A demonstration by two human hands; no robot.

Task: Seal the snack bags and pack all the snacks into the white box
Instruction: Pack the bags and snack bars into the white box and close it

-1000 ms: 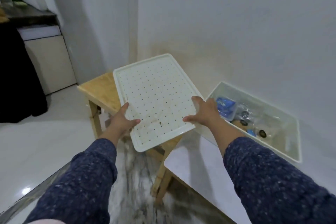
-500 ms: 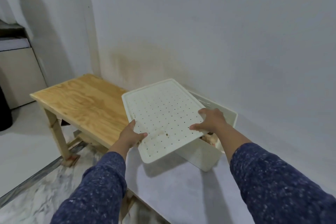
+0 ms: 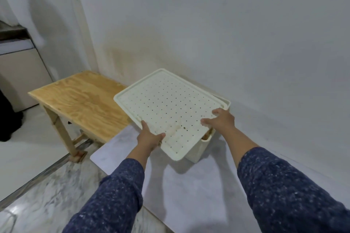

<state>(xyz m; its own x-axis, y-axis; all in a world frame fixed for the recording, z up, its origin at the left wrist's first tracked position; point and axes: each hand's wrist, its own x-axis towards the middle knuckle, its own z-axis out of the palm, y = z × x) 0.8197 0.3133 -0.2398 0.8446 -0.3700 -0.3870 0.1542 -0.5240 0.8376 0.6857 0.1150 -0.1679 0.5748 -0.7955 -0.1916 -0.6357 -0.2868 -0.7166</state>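
A white perforated lid [image 3: 166,108] lies tilted over the white box [image 3: 198,149], covering nearly all of it. Only the box's near right corner and far right rim show. My left hand [image 3: 149,136] grips the lid's near left edge, thumb on top. My right hand [image 3: 219,119] holds the lid's right edge with fingers spread on its top. The snacks inside the box are hidden under the lid.
The box stands on a white tabletop [image 3: 189,185] against a white wall. A low wooden table [image 3: 81,100] adjoins it on the left. A cabinet [image 3: 17,66] stands at far left, with marbled floor [image 3: 47,195] below.
Both hands carried the lid from over the wooden table rightward onto the box. The open box with snacks, visible earlier, is now covered.
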